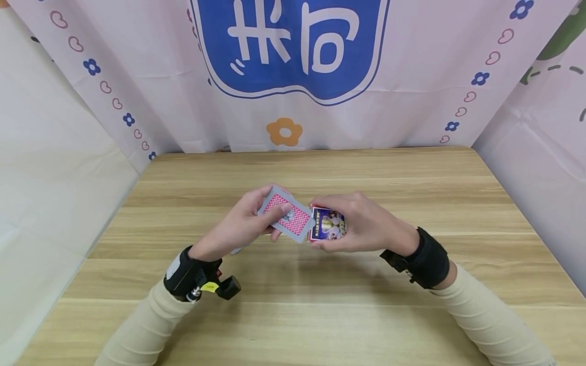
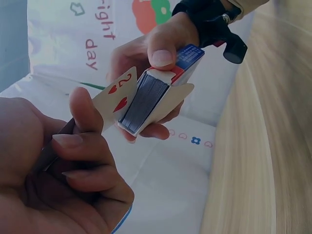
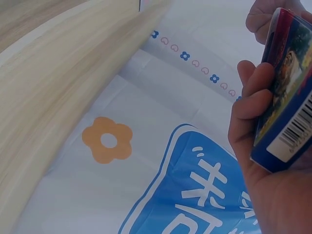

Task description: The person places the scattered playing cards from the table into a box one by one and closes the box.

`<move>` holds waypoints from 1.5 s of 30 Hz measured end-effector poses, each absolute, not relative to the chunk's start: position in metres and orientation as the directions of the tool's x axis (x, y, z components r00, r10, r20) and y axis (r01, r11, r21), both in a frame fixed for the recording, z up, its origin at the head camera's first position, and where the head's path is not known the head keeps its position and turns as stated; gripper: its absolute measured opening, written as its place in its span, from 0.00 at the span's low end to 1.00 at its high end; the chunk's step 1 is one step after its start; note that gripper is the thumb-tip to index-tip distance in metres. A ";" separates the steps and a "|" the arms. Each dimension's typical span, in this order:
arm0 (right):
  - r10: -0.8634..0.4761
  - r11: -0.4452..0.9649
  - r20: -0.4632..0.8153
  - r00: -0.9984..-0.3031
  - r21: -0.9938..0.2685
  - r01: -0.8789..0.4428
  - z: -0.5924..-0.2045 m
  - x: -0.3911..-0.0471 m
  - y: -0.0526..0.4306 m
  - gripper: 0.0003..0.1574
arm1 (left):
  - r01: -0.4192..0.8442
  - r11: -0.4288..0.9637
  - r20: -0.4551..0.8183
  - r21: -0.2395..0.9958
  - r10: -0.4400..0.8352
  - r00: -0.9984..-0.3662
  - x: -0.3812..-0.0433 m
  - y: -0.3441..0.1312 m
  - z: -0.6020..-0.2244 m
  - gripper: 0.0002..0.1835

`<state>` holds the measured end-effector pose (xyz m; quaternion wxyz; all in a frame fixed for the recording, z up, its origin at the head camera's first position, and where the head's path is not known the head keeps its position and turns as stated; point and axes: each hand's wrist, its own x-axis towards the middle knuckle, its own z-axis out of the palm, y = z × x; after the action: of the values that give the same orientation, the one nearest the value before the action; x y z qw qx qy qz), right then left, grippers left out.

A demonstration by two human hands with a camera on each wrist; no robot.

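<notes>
My left hand [image 1: 244, 218] pinches a playing card [image 1: 298, 222] with a pink checkered back, thumb on top and fingers underneath. In the left wrist view, its underside shows a two of hearts [image 2: 114, 101]. My right hand [image 1: 368, 223] grips a blue and red card box [image 1: 327, 224] by its sides. The box's open end faces the left hand, and a tight stack of cards [image 2: 145, 101] shows inside, with a pale flap [image 2: 176, 99] standing out. The card's corner comes right at the box's mouth. A barcode marks the box [image 3: 287, 92] in the right wrist view.
Both hands are above a wooden table [image 1: 293, 315]. A small pale edge [image 1: 235, 250] peeks out beneath the left wrist. Behind the table hangs a white printed cloth [image 1: 426, 61], with more cloth at both sides. Each wrist wears a black strap [image 1: 426, 258].
</notes>
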<state>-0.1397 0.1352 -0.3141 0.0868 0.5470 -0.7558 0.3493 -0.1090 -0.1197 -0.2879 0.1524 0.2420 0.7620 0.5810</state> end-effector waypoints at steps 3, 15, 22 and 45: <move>-0.765 0.148 0.517 -0.384 -0.439 -0.886 -0.314 -0.140 0.134 0.38 | 0.208 0.207 0.068 0.956 0.531 -0.845 -0.103 -0.114 -0.281 0.09; -0.734 0.202 0.526 -0.430 -0.435 -0.878 -0.316 -0.138 0.131 0.38 | 0.333 0.209 0.232 0.919 0.395 -0.889 -0.090 -0.095 -0.282 0.08; -0.709 0.216 0.549 -0.444 -0.430 -0.877 -0.316 -0.138 0.130 0.38 | 0.406 0.264 0.324 0.875 0.302 -0.896 -0.083 -0.085 -0.286 0.06; -0.696 0.199 0.562 -0.448 -0.448 -0.872 -0.320 -0.135 0.125 0.33 | 0.478 0.245 0.441 0.844 0.193 -0.877 -0.073 -0.061 -0.311 0.05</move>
<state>-0.1352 0.1255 -0.3199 0.1183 0.5121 -0.7651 0.3721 -0.0730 -0.0610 -0.3114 -0.1237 0.2152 0.7792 0.5755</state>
